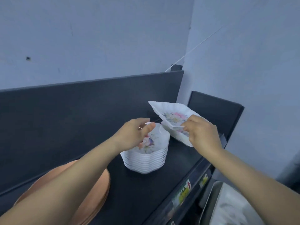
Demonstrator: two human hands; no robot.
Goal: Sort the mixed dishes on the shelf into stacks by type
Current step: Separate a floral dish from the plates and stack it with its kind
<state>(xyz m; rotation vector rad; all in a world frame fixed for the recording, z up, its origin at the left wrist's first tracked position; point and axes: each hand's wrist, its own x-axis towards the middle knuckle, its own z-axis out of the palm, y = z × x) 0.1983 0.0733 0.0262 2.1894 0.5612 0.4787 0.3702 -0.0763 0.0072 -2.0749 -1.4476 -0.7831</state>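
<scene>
1. Head view: right hand (pixel 203 133) fingertips pinched together on the near rim of a white floral plate (pixel 172 115), which is lifted and tilted.
2. Directly under it, more white floral plates (pixel 180 135) lie at the right end of the black shelf (pixel 139 189).
3. Left hand (pixel 135 132) fingers loosely apart, thumb touching the rim of the top dish on a stack of white floral bowls (pixel 146 158); no firm grip visible.
4. Stack of copper-coloured plates (pixel 95 200) at shelf's left, partly under the left forearm.
</scene>
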